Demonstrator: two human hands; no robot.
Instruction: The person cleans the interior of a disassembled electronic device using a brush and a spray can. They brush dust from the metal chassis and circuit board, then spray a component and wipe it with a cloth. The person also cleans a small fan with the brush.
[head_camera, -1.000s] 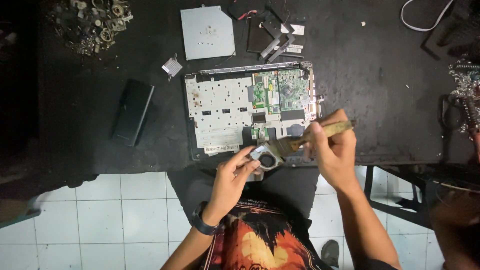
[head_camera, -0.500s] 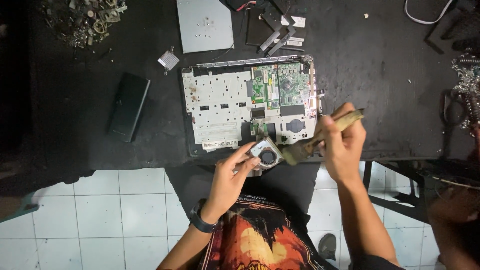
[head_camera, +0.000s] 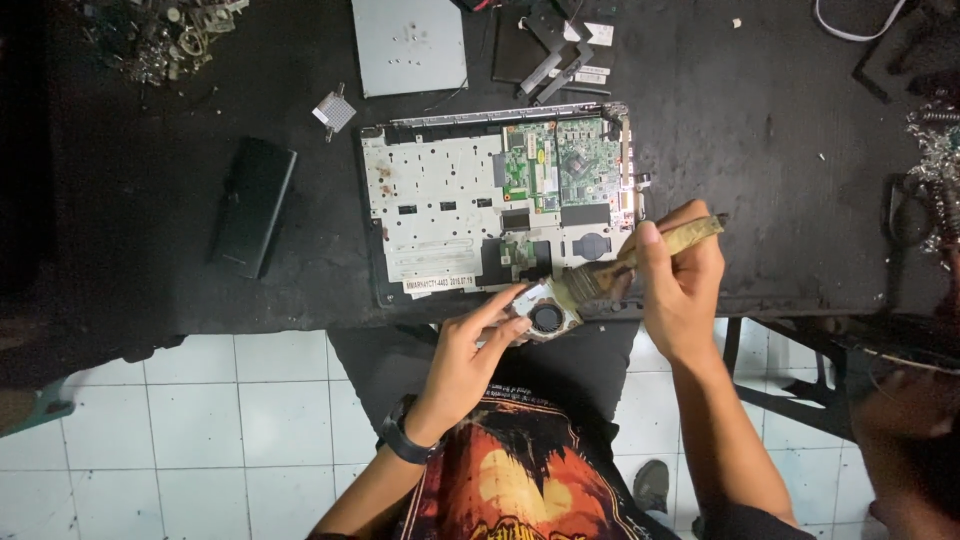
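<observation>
Sitting at the bench edge, the person is wearing a dark printed t-shirt (head_camera: 515, 470) over white floor tiles (head_camera: 230, 420), w/ a black wristwatch (head_camera: 402, 440) on the left wrist. Left hand (head_camera: 465, 360) is reaching up from the lap, fingers pinching the small laptop cooling fan (head_camera: 540, 312) by its near-left corner, holding it at the table's front edge. Right hand (head_camera: 680, 285) is coming in from the right, fist closed round the wooden handle of a paintbrush (head_camera: 640, 258), thumb on top; bristles are touching the fan's upper right side, handle tilting up to the right.

Just beyond the fan, an opened laptop chassis (head_camera: 440, 210) is lying flat on the black table (head_camera: 780, 180): pale metal plate on the left, green motherboard (head_camera: 565, 165) top right. A white rectangular label strip (head_camera: 440, 285) w/ dark print is sitting on the chassis front edge. Left of it a black battery pack (head_camera: 252, 205) is lying apart, and a small square finned heatsink (head_camera: 334, 110) near the chassis' far-left corner. Farther back: a grey optical drive (head_camera: 410, 45), dark brackets w/ small white stickers (head_camera: 590, 50), a scrap-metal pile (head_camera: 160, 40) far left.

Vs. half a sec ago, the brush head is sitting higher, against the fan's top edge, and the fan is turned slightly.
</observation>
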